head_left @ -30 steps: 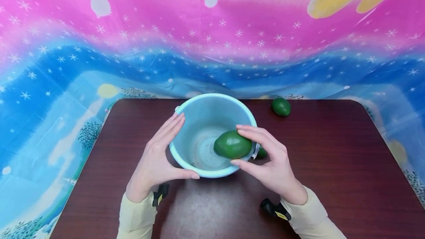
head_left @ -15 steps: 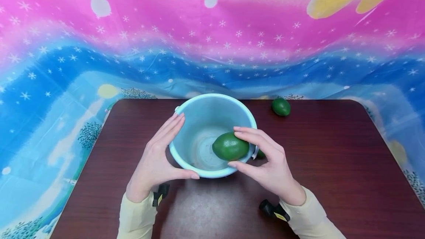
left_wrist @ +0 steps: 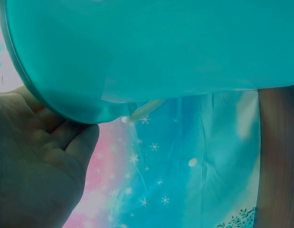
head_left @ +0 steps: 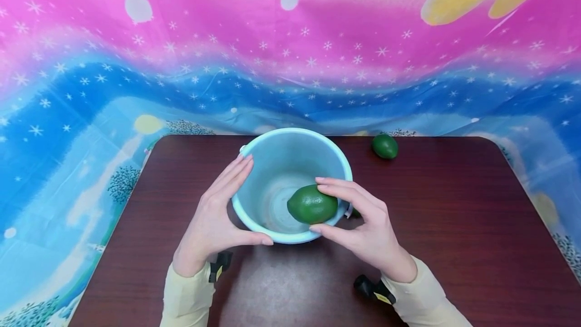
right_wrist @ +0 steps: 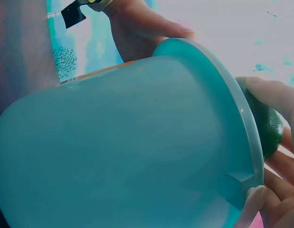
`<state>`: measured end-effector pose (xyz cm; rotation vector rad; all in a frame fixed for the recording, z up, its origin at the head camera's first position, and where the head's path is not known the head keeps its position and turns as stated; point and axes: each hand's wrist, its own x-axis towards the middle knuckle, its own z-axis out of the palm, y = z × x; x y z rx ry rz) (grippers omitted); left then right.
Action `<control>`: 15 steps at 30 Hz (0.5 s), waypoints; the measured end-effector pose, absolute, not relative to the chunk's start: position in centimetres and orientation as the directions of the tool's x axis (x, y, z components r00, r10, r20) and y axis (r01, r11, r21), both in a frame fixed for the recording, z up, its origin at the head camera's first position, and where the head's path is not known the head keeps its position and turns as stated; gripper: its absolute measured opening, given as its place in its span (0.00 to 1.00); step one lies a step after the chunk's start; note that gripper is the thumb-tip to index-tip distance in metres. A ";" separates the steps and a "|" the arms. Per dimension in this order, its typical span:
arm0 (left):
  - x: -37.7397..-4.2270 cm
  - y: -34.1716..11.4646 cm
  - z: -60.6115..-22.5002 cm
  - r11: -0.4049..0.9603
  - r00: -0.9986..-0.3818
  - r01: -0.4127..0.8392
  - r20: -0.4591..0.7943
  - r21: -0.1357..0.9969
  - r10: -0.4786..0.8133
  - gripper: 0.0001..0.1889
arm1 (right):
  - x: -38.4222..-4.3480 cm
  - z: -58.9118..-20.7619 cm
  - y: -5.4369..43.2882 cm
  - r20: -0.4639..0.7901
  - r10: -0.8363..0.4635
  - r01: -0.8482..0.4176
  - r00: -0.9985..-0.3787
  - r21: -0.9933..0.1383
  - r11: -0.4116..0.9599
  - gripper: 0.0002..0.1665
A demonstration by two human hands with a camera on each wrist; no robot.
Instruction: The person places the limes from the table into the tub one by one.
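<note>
Dark surface [head_left: 467, 216], our left hand [head_left: 212, 213] spread against a bucket [head_left: 281, 155], right hand [head_left: 369, 219] pinching green fruit [head_left: 309, 206], head view alone showing another fruit [head_left: 385, 146] near far edge.

- The head view is brightly lit; pale glare is cast on the tabletop [head_left: 281, 284].
- A highlight is caught by the held fruit [head_left: 312, 206].
- In the left wrist view, the left hand [left_wrist: 40, 164] is shadowed.
- In the right wrist view, the backdrop [right_wrist: 222, 23] is washed out.
</note>
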<state>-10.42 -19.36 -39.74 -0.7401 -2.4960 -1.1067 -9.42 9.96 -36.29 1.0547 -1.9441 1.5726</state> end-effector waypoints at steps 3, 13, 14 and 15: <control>-10.4 -19.3 -39.7 0.569 -0.819 0.569 0.469 0.594 0.330 0.67 | -9.4 -36.2 9.9 0.734 -0.287 -0.777 -0.616 -0.626 0.066 0.28; -10.4 -19.3 -39.7 0.560 -0.813 0.577 0.480 0.594 0.329 0.67 | -9.4 -36.2 10.0 0.726 -0.293 -0.769 -0.623 -0.637 0.058 0.27; -10.4 -19.3 -39.7 0.559 -0.813 0.578 0.480 0.594 0.329 0.67 | -9.4 -36.2 10.0 0.724 -0.297 -0.768 -0.623 -0.638 0.055 0.27; -10.4 -19.3 -39.7 0.559 -0.813 0.577 0.480 0.595 0.329 0.67 | -9.4 -36.3 10.0 0.722 -0.301 -0.767 -0.623 -0.640 0.052 0.27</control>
